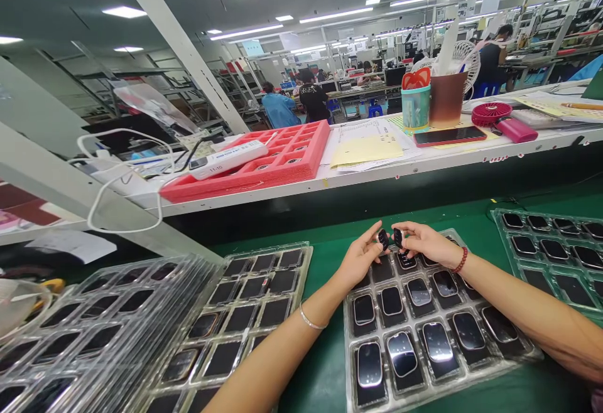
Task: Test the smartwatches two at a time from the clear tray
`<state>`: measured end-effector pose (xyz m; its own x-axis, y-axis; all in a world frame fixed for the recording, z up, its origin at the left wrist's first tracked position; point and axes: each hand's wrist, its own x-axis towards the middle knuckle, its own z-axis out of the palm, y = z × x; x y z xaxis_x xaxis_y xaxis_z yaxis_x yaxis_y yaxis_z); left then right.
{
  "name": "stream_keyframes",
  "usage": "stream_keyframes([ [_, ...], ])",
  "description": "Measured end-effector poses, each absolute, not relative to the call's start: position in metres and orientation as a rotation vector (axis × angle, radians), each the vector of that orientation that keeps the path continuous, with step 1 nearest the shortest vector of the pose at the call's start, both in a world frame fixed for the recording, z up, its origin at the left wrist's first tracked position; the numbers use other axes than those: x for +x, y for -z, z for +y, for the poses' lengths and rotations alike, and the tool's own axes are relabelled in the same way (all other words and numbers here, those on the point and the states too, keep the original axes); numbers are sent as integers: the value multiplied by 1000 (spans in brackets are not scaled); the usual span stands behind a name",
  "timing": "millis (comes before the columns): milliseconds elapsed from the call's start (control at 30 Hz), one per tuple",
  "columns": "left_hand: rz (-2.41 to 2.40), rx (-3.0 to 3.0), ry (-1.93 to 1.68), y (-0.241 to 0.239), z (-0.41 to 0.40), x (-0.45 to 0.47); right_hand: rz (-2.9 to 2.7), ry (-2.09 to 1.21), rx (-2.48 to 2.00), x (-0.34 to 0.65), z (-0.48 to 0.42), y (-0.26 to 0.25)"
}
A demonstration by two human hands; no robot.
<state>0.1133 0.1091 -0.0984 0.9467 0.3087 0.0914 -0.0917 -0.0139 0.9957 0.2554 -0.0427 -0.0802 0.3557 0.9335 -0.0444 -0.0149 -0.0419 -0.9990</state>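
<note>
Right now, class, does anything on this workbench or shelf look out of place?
Yes. A long white plastic device marked 11-10 lies slantwise over the red, gridded foam tray, covering compartments rather than in one. To its left, a thin white cable droops untidily in a loop at the edge of the white shelf.

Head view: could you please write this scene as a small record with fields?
Left hand: holds a small dark piece
Right hand: holds a second dark piece, close to the first
Wrists: pale bangle on the left, red beaded bracelet on the right
Beneath hands: plastic tray with dark-faced, watch-like pieces
Left side: stack of trays
Right side: another filled tray
Work surface: green
Shelf: red foam tray, phone, pink fan
Background: people at benches, including one in black
</note>
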Motion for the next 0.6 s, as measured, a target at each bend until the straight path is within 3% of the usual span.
stream_keyframes([
  [600, 170, 1572, -284, 91, 104, 110, -1119, -927, -1397, 249, -49, 66],
])
